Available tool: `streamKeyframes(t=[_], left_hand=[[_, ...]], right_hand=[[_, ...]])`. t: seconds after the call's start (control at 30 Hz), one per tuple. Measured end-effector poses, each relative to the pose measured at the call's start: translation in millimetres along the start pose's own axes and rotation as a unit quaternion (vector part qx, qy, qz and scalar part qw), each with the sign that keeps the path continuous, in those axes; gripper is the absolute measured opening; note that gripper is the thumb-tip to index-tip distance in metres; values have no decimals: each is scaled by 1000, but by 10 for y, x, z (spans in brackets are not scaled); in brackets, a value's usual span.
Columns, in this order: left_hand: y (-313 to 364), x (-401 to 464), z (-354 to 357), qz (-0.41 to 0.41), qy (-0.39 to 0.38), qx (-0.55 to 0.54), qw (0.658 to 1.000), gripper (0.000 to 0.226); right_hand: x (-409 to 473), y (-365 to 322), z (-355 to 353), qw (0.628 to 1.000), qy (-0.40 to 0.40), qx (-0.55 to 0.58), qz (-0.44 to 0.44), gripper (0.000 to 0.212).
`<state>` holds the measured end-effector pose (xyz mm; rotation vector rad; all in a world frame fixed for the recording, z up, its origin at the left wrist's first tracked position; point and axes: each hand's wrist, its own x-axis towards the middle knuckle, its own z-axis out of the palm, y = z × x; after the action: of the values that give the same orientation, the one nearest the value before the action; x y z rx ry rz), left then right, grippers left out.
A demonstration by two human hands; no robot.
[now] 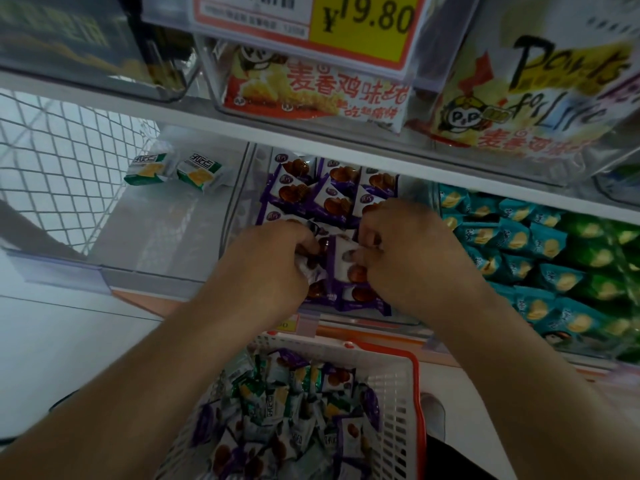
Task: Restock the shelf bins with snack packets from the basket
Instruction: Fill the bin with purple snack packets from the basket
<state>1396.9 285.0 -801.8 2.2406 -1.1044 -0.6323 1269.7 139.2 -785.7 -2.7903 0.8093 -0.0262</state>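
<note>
At frame centre, the left hand (277,258) and right hand (398,244) are each curling a closed grip around purple snack packets (341,263) inside the clear middle bin (239,216); the basket (398,403) is sitting below.

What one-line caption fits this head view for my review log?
Both hands, left and right, tuck purple snack packets into the middle shelf bin above the basket.

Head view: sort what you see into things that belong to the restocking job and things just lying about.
Belongs to the job:
- basket of mixed packets
- purple packets in the middle bin
- left hand and right hand, each gripping purple packets
- two green packets in the left bin

Just there:
- teal packets
- price tag
- big upper-shelf bags
</note>
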Motion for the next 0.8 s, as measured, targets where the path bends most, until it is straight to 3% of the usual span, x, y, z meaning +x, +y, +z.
streamKeyframes(t=[0.07,0.13,0.2,0.33,0.43,0.53,0.6,0.67,0.8], left_hand=[[10,-2,-4,-8,-3,-11,1000,40],[-3,6,-12,-21,-5,-19,1000,39],[-11,23,-14,-37,-10,-24,999,36],[-15,53,-16,-45,-10,-45,998,33],[-13,67,-26,-47,-20,-62,997,35],[18,104,-59,-78,-15,-135,988,37],[43,126,-80,-127,-5,-235,964,38],[60,137,-98,-180,-13,-346,921,38],[80,165,-71,-232,-37,-430,872,16]], right_hand=[[-71,-114,-11,994,-54,-98,10,28],[-131,-193,27,986,-95,-130,32,13],[-169,-223,49,983,-113,-138,43,29],[-123,-209,33,989,-131,-31,56,27],[-105,-156,119,982,-182,-20,50,34],[-78,-47,143,989,-130,56,46,43],[-61,-28,112,975,-101,195,38,52],[-31,-43,86,948,-91,304,30,47],[-7,-13,89,944,-58,320,56,15]])
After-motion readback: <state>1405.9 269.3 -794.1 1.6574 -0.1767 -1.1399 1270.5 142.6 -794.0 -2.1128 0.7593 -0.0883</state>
